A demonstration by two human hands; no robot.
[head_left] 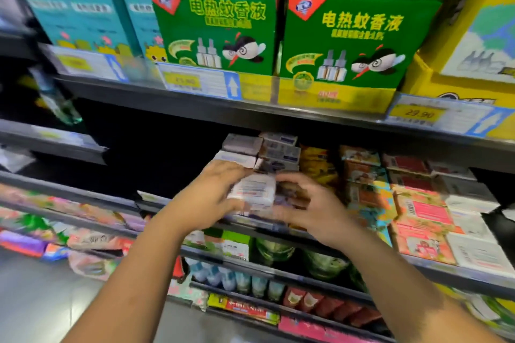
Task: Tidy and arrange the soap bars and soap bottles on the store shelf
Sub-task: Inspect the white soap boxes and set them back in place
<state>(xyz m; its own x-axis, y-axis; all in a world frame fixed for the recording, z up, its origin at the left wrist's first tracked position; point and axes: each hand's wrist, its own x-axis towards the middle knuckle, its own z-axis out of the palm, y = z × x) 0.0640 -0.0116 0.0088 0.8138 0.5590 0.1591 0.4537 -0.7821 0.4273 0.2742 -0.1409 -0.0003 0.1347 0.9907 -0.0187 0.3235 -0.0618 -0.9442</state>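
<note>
The left hand [214,198] grips a white soap box [255,192] before the stack [276,152], probably to add it; the right hand [312,211] curls beside, hold unclear

Pretty clearly a shop, supermarket-aisle style. Dark metal shelves [195,104] run in tiers, and the front rails carry printed price tags [418,113], one reading 29.90. Identical green boxes [220,28] sit side by side facing out, and boxed soap bars [278,147] are stacked next to rows of other packaged goods [418,209].
</note>
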